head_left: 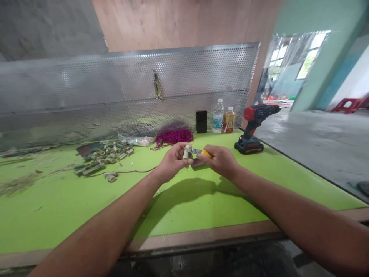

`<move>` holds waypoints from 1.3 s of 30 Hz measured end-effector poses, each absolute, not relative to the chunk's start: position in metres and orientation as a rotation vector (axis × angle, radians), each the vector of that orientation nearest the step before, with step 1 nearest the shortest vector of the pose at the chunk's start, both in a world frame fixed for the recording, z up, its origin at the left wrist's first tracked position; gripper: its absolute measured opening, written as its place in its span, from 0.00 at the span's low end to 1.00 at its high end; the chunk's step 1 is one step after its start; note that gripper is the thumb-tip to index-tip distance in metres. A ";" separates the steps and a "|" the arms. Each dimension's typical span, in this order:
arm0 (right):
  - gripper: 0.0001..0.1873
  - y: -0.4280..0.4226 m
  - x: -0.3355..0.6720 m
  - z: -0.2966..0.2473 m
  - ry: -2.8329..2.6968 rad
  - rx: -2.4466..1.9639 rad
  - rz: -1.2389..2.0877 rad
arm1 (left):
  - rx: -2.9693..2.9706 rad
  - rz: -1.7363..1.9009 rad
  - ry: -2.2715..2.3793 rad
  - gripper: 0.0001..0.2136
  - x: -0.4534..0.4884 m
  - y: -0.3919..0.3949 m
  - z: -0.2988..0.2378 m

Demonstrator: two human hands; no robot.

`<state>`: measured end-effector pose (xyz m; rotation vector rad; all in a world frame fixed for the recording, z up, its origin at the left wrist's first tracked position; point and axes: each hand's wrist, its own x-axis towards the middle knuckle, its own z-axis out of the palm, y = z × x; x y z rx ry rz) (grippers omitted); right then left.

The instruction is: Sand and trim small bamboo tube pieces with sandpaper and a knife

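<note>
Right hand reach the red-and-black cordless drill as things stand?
Probably yes: the right hand is near the red-and-black cordless drill, with nothing between them on the green tabletop, though it would likely set down its yellow-handled utility knife first.

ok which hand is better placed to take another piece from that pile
Left, probably: the left hand is closer to the pile of short pieces, though holding a small pale piece. The right hand is farther away, holding a yellow-handled knife.

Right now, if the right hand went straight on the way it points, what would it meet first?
Probably the pale cylindrical piece held in the left hand. The right hand points at it, and its yellow-handled knife leads the way, though depth is hard to judge here.
</note>
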<state>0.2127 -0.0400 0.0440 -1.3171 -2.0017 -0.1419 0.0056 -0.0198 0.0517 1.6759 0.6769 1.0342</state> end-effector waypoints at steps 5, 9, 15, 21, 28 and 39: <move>0.24 -0.037 0.214 0.043 -2.002 -1.385 -0.170 | 1.675 1.026 0.658 0.19 0.006 -0.021 0.053; 0.27 -0.020 0.232 0.045 -1.823 -1.583 -0.117 | 1.706 0.886 0.584 0.21 0.006 -0.026 0.050; 0.27 -0.023 0.234 0.048 -1.824 -1.384 -0.131 | 1.654 0.947 0.571 0.22 0.010 -0.026 0.046; 0.25 -0.038 0.219 0.046 -2.018 -1.313 -0.150 | 1.670 1.035 0.637 0.21 0.010 -0.021 0.050; 0.23 -0.036 0.218 0.045 -2.065 -1.372 -0.213 | 1.699 1.034 0.679 0.20 0.008 -0.022 0.050; 0.27 -0.017 0.236 0.045 -1.813 -1.453 -0.126 | 1.686 0.977 0.621 0.20 0.008 -0.031 0.054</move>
